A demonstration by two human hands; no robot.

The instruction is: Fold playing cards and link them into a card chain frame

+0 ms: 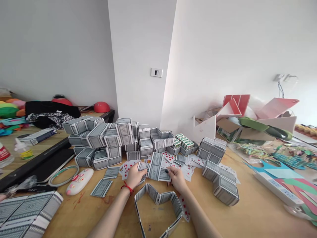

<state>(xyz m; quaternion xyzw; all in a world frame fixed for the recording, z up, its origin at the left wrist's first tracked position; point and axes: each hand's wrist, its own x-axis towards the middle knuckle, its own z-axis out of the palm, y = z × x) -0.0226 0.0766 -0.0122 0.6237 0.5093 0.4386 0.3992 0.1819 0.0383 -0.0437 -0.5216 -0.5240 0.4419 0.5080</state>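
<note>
My left hand, with a red string round the wrist, and my right hand both pinch a short row of joined playing cards, patterned backs up, just above the table. The cards hang between the two hands. Right below them stands a heart-shaped ring of folded cards on the wooden table. Loose face-up cards lie spread behind my hands. A stack of boxes folded from cards rises further back.
More card boxes sit at the right, small green-topped packs at the back. A tape ring, a white-pink gadget and a black board lie at the left. Coloured paper scraps crowd the right edge.
</note>
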